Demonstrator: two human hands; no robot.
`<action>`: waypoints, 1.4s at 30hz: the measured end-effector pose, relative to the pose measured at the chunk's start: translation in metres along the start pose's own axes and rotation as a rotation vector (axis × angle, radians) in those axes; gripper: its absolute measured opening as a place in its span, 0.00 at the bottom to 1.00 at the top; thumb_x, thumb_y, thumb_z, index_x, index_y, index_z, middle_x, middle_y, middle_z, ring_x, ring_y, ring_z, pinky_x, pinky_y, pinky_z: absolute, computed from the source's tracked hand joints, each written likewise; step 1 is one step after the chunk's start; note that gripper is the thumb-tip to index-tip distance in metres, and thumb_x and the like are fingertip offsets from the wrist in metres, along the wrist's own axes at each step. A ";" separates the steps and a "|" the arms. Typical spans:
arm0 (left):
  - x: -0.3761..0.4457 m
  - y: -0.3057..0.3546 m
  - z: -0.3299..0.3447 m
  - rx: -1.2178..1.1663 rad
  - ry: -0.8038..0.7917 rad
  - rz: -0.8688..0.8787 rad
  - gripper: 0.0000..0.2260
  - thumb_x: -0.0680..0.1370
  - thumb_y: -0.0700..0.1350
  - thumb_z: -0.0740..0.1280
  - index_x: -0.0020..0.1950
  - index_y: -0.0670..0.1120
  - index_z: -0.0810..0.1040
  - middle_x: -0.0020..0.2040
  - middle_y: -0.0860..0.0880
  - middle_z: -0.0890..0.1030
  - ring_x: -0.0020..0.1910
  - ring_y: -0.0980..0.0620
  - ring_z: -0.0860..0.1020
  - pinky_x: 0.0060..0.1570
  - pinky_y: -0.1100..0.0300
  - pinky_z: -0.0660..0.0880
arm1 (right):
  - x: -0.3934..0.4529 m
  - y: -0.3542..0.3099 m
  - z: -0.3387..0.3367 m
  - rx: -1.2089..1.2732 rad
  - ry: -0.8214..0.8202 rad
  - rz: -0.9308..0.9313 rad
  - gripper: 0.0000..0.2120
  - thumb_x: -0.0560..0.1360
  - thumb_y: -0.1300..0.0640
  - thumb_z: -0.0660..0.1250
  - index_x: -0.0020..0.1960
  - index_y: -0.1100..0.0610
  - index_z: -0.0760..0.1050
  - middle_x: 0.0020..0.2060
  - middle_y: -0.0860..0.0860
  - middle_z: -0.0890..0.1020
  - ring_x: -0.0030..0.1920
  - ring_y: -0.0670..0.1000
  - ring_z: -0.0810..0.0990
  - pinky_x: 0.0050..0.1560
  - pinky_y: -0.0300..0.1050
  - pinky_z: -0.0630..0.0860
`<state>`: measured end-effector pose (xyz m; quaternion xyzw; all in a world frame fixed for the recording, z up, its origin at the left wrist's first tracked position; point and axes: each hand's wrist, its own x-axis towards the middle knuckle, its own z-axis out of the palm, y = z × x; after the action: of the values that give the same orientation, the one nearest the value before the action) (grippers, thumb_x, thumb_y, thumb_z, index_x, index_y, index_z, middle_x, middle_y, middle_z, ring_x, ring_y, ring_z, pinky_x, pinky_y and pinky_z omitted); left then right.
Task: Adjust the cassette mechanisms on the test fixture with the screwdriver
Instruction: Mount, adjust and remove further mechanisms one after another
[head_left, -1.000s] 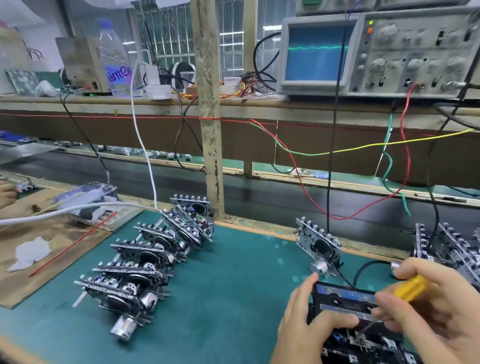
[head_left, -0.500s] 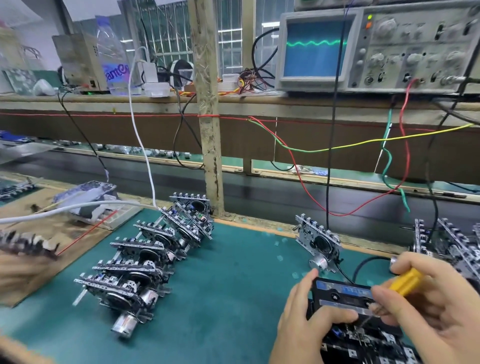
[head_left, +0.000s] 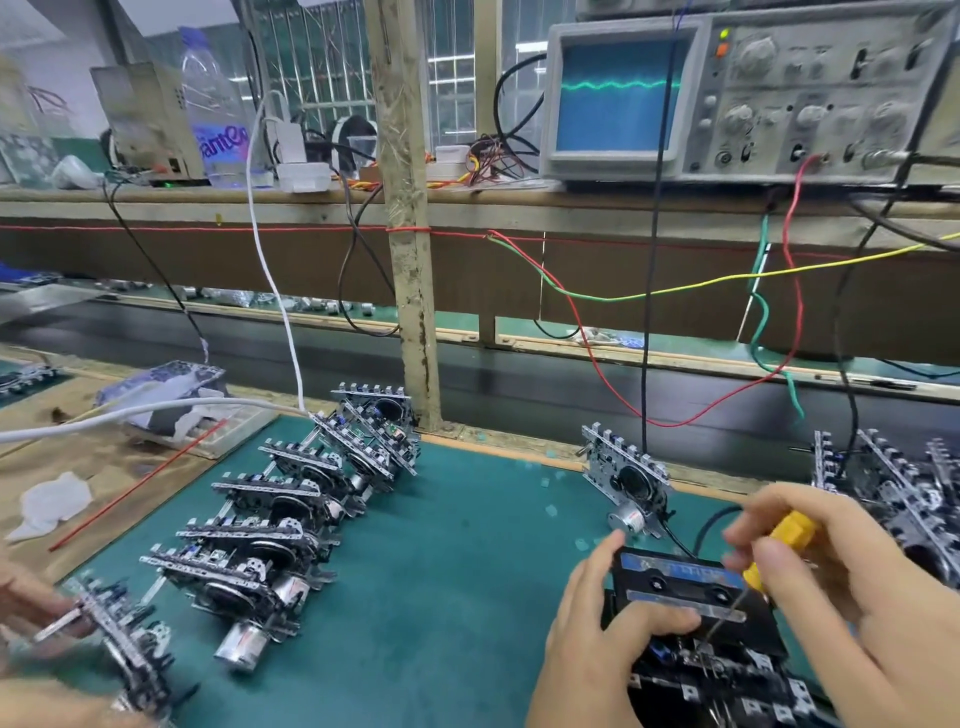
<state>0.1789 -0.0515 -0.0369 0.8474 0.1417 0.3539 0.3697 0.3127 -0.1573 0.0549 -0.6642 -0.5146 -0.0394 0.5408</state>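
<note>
On the green bench mat (head_left: 441, 571) the cassette mechanism (head_left: 706, 670) sits at lower right under its test cassette (head_left: 680, 584). My left hand (head_left: 602, 639) clamps the cassette; my right hand (head_left: 852, 587) pinches the yellow screwdriver (head_left: 779, 545), tip down in the mechanism. The oscilloscope (head_left: 618, 85) trace, flat a second ago, now ripples, so I judge the adjustment is registering. A bottle (head_left: 218, 119) label reads partly "ante".

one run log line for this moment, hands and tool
left hand steadies cassette | right hand holds screwdriver, tip down in mechanism | scope trace wavy
</note>
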 end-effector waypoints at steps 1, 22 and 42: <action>-0.001 0.000 0.000 0.003 -0.019 -0.008 0.21 0.75 0.56 0.75 0.61 0.73 0.71 0.79 0.70 0.45 0.78 0.66 0.50 0.74 0.53 0.59 | 0.001 -0.001 -0.001 0.028 -0.013 0.016 0.15 0.80 0.40 0.64 0.66 0.38 0.74 0.47 0.43 0.85 0.43 0.47 0.87 0.46 0.40 0.82; -0.002 -0.011 0.007 -0.023 0.053 -0.005 0.29 0.60 0.62 0.82 0.58 0.69 0.76 0.80 0.65 0.52 0.78 0.60 0.61 0.60 0.67 0.70 | 0.008 -0.032 0.001 -0.027 -0.044 0.093 0.14 0.73 0.60 0.77 0.51 0.43 0.78 0.39 0.43 0.80 0.39 0.46 0.79 0.42 0.36 0.74; -0.001 -0.017 0.008 -0.063 0.083 0.003 0.34 0.55 0.72 0.79 0.58 0.67 0.79 0.79 0.66 0.58 0.74 0.57 0.68 0.64 0.49 0.76 | -0.008 -0.024 -0.004 0.140 0.040 0.166 0.08 0.77 0.49 0.72 0.42 0.49 0.75 0.35 0.43 0.79 0.37 0.43 0.76 0.41 0.35 0.70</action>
<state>0.1847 -0.0449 -0.0535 0.8201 0.1445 0.3936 0.3893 0.2932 -0.1676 0.0682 -0.6644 -0.4481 0.0282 0.5975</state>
